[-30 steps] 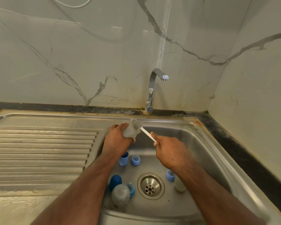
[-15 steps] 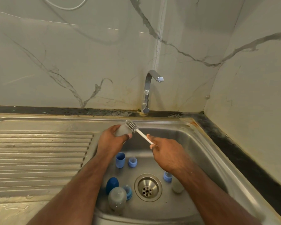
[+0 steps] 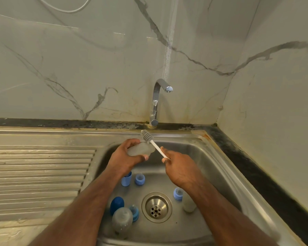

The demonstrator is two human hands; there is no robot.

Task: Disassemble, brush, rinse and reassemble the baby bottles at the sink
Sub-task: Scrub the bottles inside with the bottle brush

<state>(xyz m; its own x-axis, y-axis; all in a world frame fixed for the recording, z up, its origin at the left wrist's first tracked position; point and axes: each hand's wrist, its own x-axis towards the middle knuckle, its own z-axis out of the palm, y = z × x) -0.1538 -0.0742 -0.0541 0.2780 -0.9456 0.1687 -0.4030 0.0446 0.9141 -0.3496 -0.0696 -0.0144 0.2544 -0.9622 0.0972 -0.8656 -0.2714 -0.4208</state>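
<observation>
Far left, the ribbed draining board of the steel counter sits wet and shiny. Moving in, the left hand is over the sink basin, its grip wrapped around a frosted bottle body lying roughly sideways, thumb underneath, fingers curled over the top. Below that forearm, on the basin floor, a dark blue cap stands beside a second clear bottle and a blue ring; nearer the back, a light blue cup and a blue collar stand side by side. Centre now: the bottle brush has its grey bristle head just outside the held bottle's mouth, up by the tap base, white handle slanting down to the right. The tap itself shows no water running. The drain lies in the middle of the basin. On to the right hand, grip pinched tight on the brush handle's end. Under that wrist, another blue collar and a pale bottle rest on the basin floor.
</observation>
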